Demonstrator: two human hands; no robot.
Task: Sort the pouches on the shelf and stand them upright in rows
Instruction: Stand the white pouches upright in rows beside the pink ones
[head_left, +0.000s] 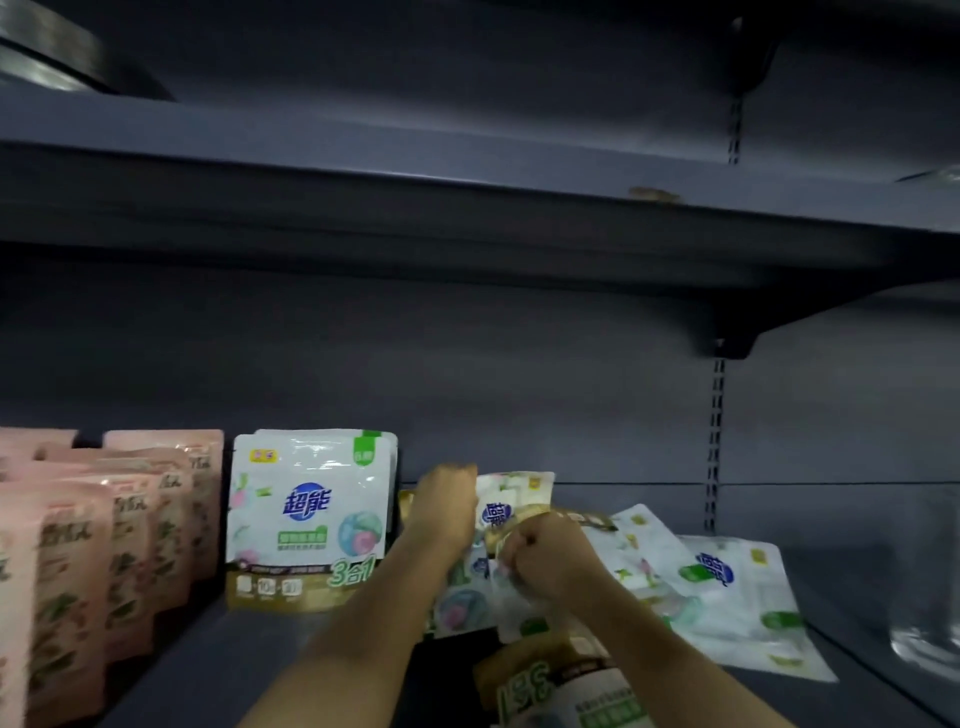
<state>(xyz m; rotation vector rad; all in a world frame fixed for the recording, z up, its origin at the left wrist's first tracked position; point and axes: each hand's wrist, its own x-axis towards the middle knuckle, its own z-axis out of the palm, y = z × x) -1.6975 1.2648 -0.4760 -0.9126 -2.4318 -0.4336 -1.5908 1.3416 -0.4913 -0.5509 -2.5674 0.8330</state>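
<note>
I'm seeing the left hand (448, 512) and right hand (545, 553), both curled, gripping a white pouch (511, 506) btwn them. Loose pouches (727, 587) lying flat right of the hands are probably going to slide; the standing white pouch (311, 519) just left could get knocked over.

You look into a dim grey metal shelf unit (467, 639), with an upper board (415, 156) and a slotted rail (716, 431).

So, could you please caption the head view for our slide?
Both hands grip a white pouch beside upright white and pink rows.
</note>
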